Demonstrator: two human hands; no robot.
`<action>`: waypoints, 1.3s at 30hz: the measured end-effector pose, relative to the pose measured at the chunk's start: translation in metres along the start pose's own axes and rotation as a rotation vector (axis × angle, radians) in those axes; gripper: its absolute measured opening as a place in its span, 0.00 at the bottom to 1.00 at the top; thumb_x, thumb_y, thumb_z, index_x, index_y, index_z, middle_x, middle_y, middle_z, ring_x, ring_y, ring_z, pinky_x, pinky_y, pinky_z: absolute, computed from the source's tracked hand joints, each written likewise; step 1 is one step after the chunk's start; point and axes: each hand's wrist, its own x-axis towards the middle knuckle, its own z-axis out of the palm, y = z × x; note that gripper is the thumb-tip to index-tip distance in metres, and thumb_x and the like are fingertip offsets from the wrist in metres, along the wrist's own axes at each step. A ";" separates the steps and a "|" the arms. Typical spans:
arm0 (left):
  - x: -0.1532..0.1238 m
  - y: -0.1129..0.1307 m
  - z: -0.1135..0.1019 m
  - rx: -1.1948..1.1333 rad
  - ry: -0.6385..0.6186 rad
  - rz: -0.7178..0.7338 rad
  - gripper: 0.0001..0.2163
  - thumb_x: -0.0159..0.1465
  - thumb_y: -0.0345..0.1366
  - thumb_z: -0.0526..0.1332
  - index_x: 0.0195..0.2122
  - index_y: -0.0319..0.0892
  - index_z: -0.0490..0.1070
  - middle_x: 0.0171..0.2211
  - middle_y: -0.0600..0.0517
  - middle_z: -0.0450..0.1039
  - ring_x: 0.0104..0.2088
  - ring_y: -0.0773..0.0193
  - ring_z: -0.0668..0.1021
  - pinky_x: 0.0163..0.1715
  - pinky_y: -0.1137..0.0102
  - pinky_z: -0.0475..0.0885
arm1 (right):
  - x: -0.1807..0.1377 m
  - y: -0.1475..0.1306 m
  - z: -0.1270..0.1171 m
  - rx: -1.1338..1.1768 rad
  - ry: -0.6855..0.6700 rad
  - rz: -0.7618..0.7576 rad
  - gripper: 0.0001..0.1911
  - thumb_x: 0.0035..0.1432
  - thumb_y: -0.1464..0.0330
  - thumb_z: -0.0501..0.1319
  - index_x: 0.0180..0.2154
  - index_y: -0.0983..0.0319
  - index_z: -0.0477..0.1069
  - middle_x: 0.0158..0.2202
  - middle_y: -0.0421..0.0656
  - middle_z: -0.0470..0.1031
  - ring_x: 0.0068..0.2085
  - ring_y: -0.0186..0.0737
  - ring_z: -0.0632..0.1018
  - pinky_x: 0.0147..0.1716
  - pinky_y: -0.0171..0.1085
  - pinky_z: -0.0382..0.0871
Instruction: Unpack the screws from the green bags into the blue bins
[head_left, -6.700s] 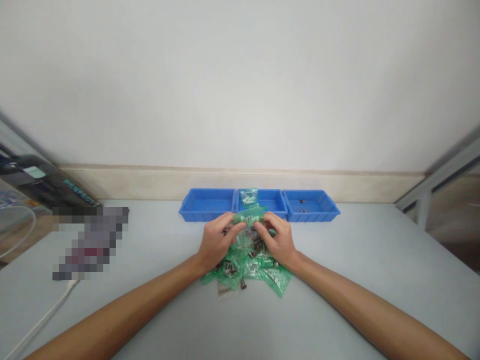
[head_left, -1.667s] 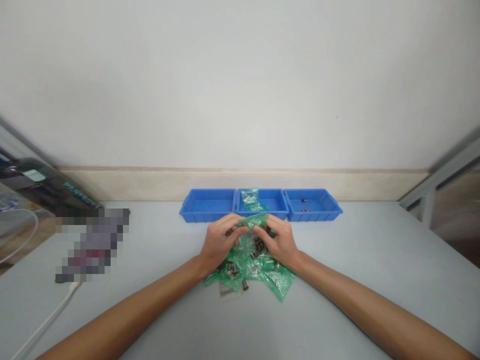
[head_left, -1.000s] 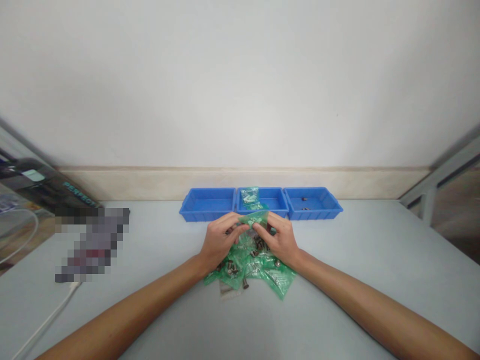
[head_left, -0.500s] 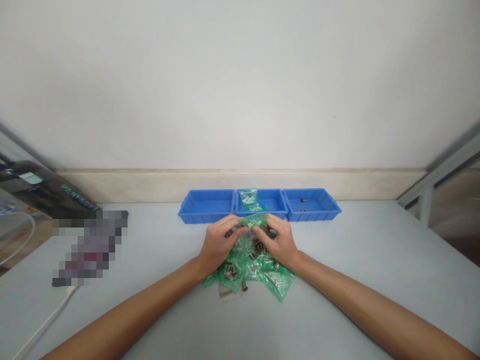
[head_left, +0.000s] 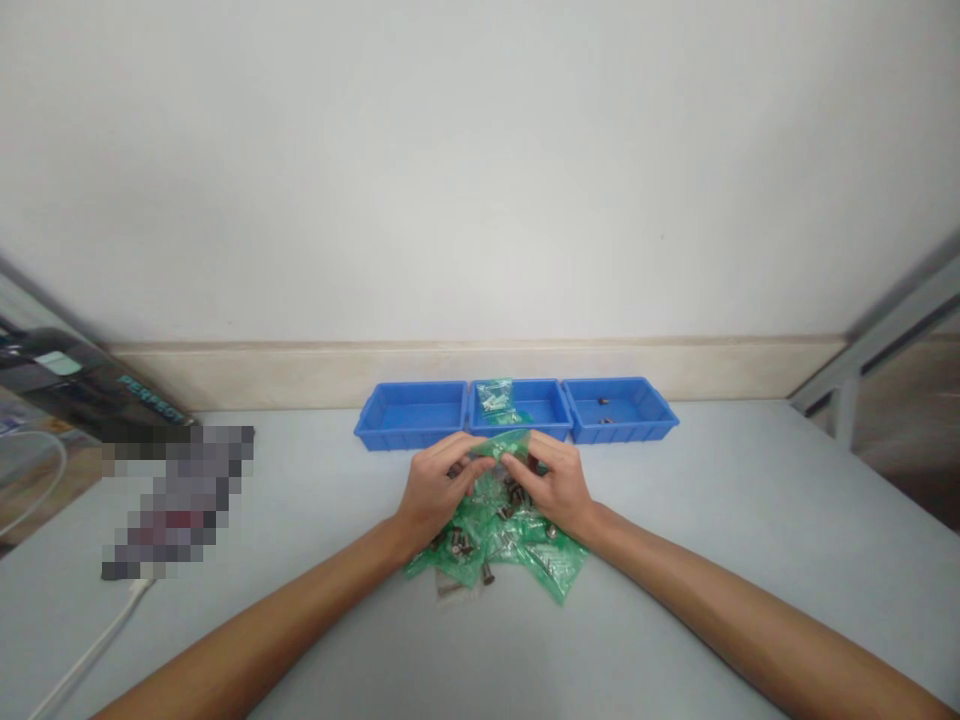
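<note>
Between my two hands a small green plastic bag [head_left: 507, 443] is stretched, with small pale pieces inside that I cannot name. My left hand [head_left: 442, 485] pinches its left edge between thumb and fingers. On the other edge, my right hand [head_left: 555, 482] closes the same way. Below them lies a pile of green plastic bags [head_left: 551, 565] holding metal hardware, partly hidden by my hands. A loose dark screw [head_left: 488, 574] rests at the pile's near edge, beside a clear bag [head_left: 455, 588].
Behind my hands stand three blue trays in a row: a left tray [head_left: 411, 440], a middle tray [head_left: 551, 400] with green bags [head_left: 496, 398], and a right tray [head_left: 626, 432] with small metal parts. At left lie a blurred-out object [head_left: 180, 500] and a white cable [head_left: 97, 640].
Both hands keep hold of the green bag in nearly the same place. The bag's upper edge has shifted slightly, and the whole view has moved a little.
</note>
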 end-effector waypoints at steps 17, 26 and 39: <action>-0.001 0.003 0.001 -0.018 0.051 -0.036 0.10 0.62 0.41 0.63 0.34 0.39 0.76 0.25 0.54 0.74 0.19 0.72 0.70 0.22 0.76 0.68 | 0.001 -0.007 -0.005 0.038 -0.069 -0.073 0.16 0.65 0.69 0.52 0.23 0.60 0.61 0.23 0.39 0.62 0.26 0.36 0.65 0.27 0.35 0.59; 0.001 0.004 0.001 -0.047 0.013 -0.075 0.10 0.62 0.41 0.63 0.36 0.39 0.76 0.27 0.52 0.75 0.19 0.71 0.71 0.22 0.76 0.68 | -0.001 -0.003 -0.003 0.004 -0.073 -0.081 0.15 0.65 0.70 0.52 0.25 0.60 0.64 0.24 0.42 0.68 0.27 0.38 0.69 0.29 0.36 0.62; 0.001 0.005 -0.001 -0.047 -0.089 -0.019 0.08 0.62 0.40 0.62 0.37 0.40 0.71 0.30 0.53 0.72 0.21 0.72 0.69 0.22 0.77 0.66 | 0.002 -0.004 -0.001 -0.006 0.005 -0.098 0.20 0.64 0.69 0.55 0.20 0.59 0.55 0.19 0.37 0.58 0.22 0.33 0.62 0.23 0.35 0.56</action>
